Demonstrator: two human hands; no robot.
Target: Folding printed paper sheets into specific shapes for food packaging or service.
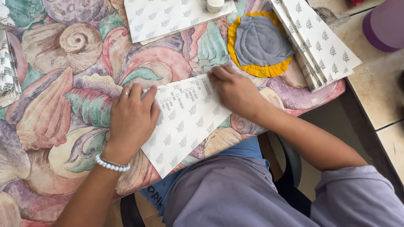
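Observation:
A white paper sheet (pixel 185 122) printed with small grey leaf marks lies on a cushion-like surface covered in shell-patterned fabric (pixel 63 84). My left hand (pixel 132 120) presses flat on the sheet's left edge; it wears a ring and a white bead bracelet. My right hand (pixel 235 90) rests fingers-down on the sheet's upper right corner. Neither hand lifts the paper off the fabric.
A stack of folded leaf-print papers (pixel 324 46) lies at the upper right. More sheets (pixel 168 17) sit at the top, others (pixel 8 71) at the left edge. A grey and yellow round fabric piece (pixel 261 44) lies nearby. A purple container (pixel 385 25) stands on the tiled ledge.

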